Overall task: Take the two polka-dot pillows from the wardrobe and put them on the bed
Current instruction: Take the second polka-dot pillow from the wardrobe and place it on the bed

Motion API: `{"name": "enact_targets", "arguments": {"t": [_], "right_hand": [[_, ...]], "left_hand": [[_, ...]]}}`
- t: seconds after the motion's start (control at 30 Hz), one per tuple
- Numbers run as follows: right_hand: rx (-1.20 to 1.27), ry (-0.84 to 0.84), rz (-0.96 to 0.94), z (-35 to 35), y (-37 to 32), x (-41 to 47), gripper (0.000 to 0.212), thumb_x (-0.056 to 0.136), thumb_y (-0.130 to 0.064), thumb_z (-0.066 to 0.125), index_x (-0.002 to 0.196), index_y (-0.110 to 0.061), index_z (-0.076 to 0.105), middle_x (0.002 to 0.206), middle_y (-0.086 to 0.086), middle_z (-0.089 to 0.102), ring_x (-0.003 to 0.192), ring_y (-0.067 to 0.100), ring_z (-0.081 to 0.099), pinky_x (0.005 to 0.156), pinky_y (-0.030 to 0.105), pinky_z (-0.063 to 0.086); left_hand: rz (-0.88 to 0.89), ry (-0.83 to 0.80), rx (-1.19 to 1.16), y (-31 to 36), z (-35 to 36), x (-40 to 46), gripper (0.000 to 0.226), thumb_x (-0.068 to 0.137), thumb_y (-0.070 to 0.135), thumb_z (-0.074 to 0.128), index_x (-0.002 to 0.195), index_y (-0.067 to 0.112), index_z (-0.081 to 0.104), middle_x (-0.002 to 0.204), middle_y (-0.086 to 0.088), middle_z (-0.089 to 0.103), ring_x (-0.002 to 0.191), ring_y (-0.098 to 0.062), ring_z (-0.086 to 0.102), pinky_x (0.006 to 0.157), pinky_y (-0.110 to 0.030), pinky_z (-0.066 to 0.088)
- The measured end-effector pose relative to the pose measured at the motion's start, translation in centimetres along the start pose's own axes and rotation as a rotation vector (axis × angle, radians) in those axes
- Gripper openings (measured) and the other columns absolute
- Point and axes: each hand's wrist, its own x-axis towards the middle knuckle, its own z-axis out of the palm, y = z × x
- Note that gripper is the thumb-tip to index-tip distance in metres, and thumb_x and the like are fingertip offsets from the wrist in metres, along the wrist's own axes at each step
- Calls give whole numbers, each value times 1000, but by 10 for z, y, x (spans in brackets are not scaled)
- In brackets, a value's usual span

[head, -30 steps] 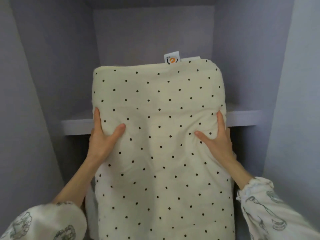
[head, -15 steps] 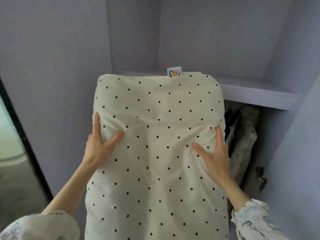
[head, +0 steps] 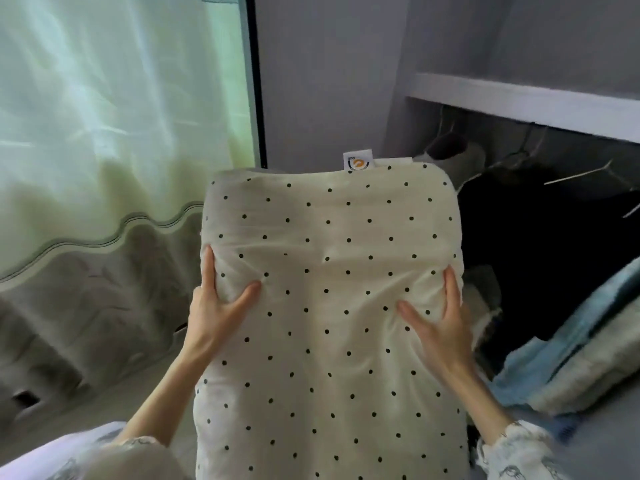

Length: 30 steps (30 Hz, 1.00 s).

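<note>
A cream polka-dot pillow (head: pixel 329 271) with black dots fills the middle of the head view, held upright in front of me with a small white tag at its top edge. My left hand (head: pixel 216 308) grips its left side, thumb pressed into the front. My right hand (head: pixel 438 322) grips its right side the same way. I cannot tell whether a second pillow lies behind this one. The bed is not in view.
The wardrobe shelf (head: pixel 519 102) runs across the upper right, with dark hanging clothes (head: pixel 519 244) and hangers below it. Folded blue and grey fabric (head: pixel 571 358) lies at the right. A pale green curtain (head: pixel 114 116) and a dark frame (head: pixel 254 81) stand at the left.
The pillow has come out of the wardrobe, still in both hands. The view has swung left, so the shelf moved to the right and the curtain came into sight.
</note>
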Motion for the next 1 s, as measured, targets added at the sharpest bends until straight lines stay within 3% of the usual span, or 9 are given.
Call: {"name": "enact_targets", "arguments": {"t": [0.13,0.27,0.4,0.5,0.57,0.7,0.83,1.0], "right_hand": [[-25,-94,-23,64,-25,-18,91,64,-64,68,132,-64,7,145,-15,27,119,-5,25,96,31,28],[-3,-215,-92,133,-53,-34,91,66,-64,67,133,-61,6,137,-25,25,118,-6,23,94,30,26],[71,-309,-155,202,-82,-45,90,69,-56,70,135,-59,9,137,-25,27,112,-23,20,93,26,25],[68,-372,-135,248,-105,-47,91,63,-63,69,129,-68,7,127,-6,38,105,8,42,87,34,36],[84,-423,-156,279,-119,-46,90,60,-66,68,127,-71,7,131,-4,40,110,17,47,91,39,40],[188,-504,-235,341,-147,-31,89,60,-65,70,125,-72,10,126,-23,37,117,13,45,94,35,38],[152,-559,-277,399,-163,-5,91,58,-67,67,128,-70,8,118,-5,35,101,18,43,94,41,37],[177,-663,-370,482,-181,44,92,60,-67,64,132,-64,8,119,-3,34,98,17,37,89,41,32]], "left_hand": [[-75,103,24,-39,-66,-9,97,60,61,63,131,66,-3,115,2,44,98,-21,52,81,-35,44],[-124,231,52,-69,-137,-14,96,59,61,63,129,69,-3,116,0,45,97,-21,50,80,-34,41],[-175,355,104,-89,-202,-14,96,58,63,62,128,70,-3,127,-11,49,98,-21,48,83,-35,40],[-199,445,119,-98,-245,-14,96,58,63,62,129,69,-2,130,-12,46,100,-19,45,85,-35,38],[-213,497,117,-104,-268,-12,95,59,63,63,129,70,-1,130,-9,46,101,-19,45,85,-35,37],[-238,618,116,-115,-304,3,94,59,65,64,128,69,1,136,-7,43,112,-22,45,92,-39,38],[-283,712,138,-128,-324,27,95,60,65,64,129,68,-1,138,-7,42,122,-28,43,97,-41,36],[-323,848,135,-146,-333,80,98,58,67,64,131,67,-2,137,-8,42,120,-29,44,94,-41,35]]}}
